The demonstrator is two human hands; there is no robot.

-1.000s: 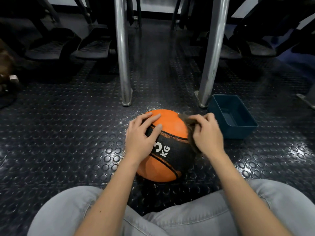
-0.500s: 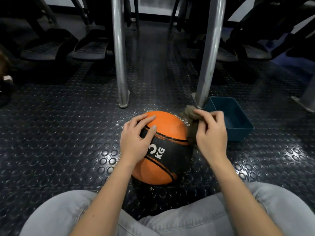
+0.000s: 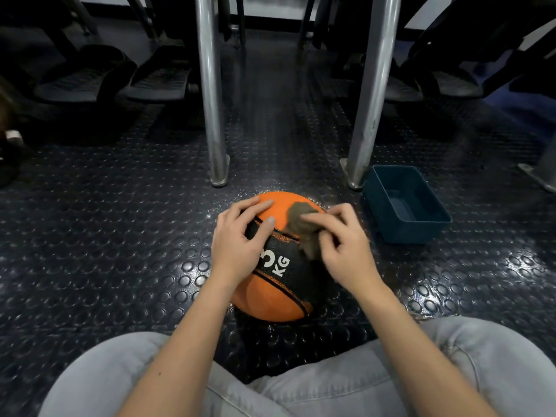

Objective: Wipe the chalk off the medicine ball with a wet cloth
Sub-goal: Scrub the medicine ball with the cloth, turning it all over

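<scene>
Noted: ball point(image 3: 272, 296) on floor point(image 3: 120, 236) at your 12 o'clock. L hand point(image 3: 237, 245) spread, pressing its 9 o'clock side; R hand point(image 3: 346, 251) pinches cloth point(image 3: 301, 219) at 1. Marked 3 KG: heavy, prob. slick when wet. Brace both sides.

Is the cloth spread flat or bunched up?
Bunched up: the cloth is a crumpled wad, pinched by the right hand and pressed against the ball.

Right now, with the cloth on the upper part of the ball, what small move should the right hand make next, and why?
Probably sweep the brown cloth down across the black band: the right hand holds it bunched on the upper right of the medicine ball, and the left hand steadies the ball.
</scene>
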